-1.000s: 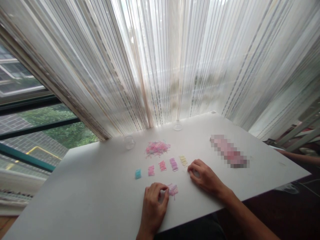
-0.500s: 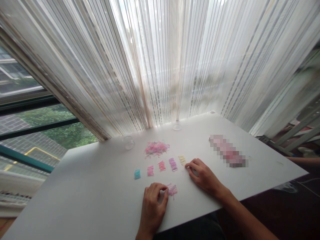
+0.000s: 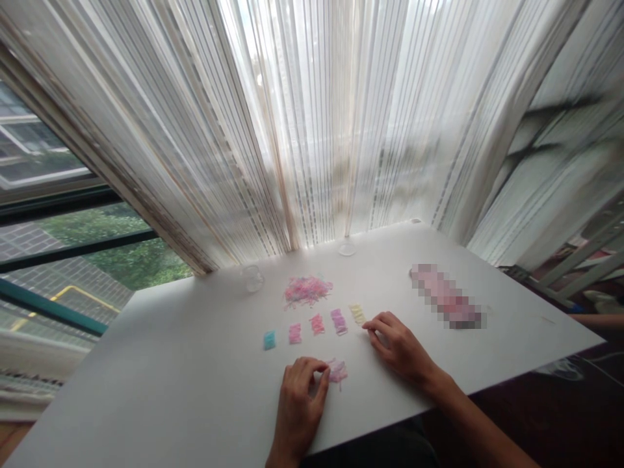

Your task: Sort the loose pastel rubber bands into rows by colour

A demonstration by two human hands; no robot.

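My left hand (image 3: 303, 393) rests on the white table (image 3: 170, 377), thumb and forefinger pinched at the left edge of a small loose pile of thin pink and lilac strips (image 3: 338, 371). Whatever lies between those fingertips is too small to make out. My right hand (image 3: 392, 338) has its fingers drawn together, tips down just beside the near end of a yellow strip group (image 3: 357, 314). Nothing can be made out in that pinch. Leftward from the yellow run a purple group (image 3: 338, 322), a coral group (image 3: 317, 324), a pink group (image 3: 295, 333) and a blue group (image 3: 270, 340).
Behind the groups lies a larger mixed heap of strips (image 3: 307, 290). A clear round container (image 3: 252, 279) and a clear disc (image 3: 347, 249) stand near the curtain (image 3: 341, 130). A blurred-out pink object (image 3: 446, 296) lies to the right. Another person's arm (image 3: 597, 320) shows at the right edge.
My right fingertips have shifted slightly off the yellow group toward the near side. My left hand keeps its pinch at the small pile. The camera view has moved a little.
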